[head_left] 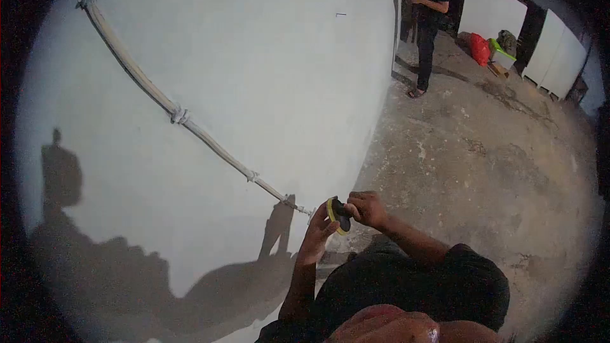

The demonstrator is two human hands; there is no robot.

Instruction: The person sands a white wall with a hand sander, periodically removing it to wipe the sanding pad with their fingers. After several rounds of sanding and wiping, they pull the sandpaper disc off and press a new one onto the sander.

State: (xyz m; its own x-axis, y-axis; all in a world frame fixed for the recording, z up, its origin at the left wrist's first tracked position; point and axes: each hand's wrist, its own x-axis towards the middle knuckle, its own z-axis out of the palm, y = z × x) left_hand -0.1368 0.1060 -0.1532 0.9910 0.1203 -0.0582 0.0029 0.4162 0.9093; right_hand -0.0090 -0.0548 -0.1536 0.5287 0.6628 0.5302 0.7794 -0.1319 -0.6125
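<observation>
My left hand [316, 235] is wrapped around a flat, rounded black-and-yellow object [343, 221], whose exact kind I cannot make out. The object is tilted on edge, with its yellow rim towards my left fingers and its dark face towards the right. Against that dark side, my right hand [368, 208] is closed, with thumb and curled fingers at the upper edge. Whether the right fingers also pinch something small is hidden. Both hands are in front of my body, close to the wall pipe's lower end.
A pale pipe [219, 148] with tied joints runs diagonally across the white wall [254, 57]. On the rough concrete floor [457, 171], a person [432, 19] stands at the back. Beyond are a red bag [479, 49], a green-rimmed box [502, 56] and white panels [554, 53].
</observation>
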